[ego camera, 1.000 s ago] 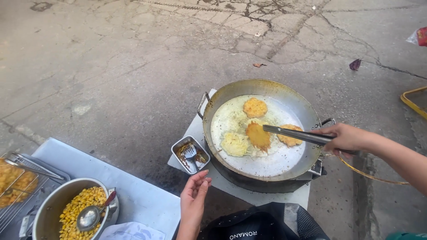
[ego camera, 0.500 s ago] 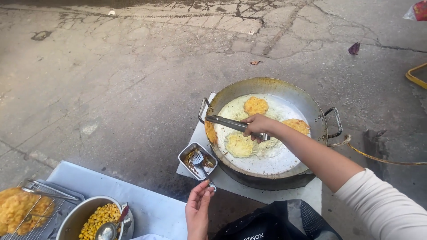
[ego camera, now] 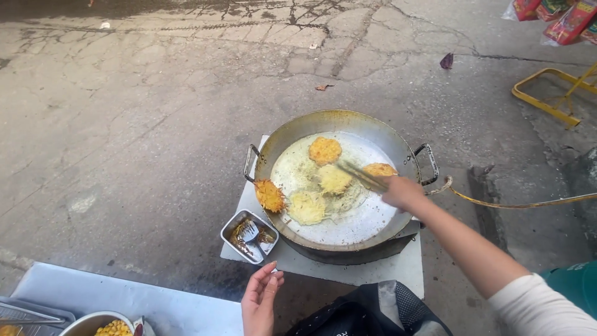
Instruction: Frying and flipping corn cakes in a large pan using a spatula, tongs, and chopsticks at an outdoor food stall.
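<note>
Head camera looks down on cracked pavement, where my wide metal pan (ego camera: 373,134) sits on a low white table (ego camera: 398,270). Five golden fritters (ego camera: 324,150) lie in it, one (ego camera: 269,195) up against the left rim. My right hand (ego camera: 403,191) is closed around metal tongs (ego camera: 360,176) reaching over the middle fritter. My left hand (ego camera: 259,300) hangs open, holding nothing, just below a small steel tray (ego camera: 231,233).

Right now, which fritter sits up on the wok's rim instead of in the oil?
The browner fritter at the wok's left edge, beside the left handle. The other four lie in the oil, near the tongs in the right hand.
</note>
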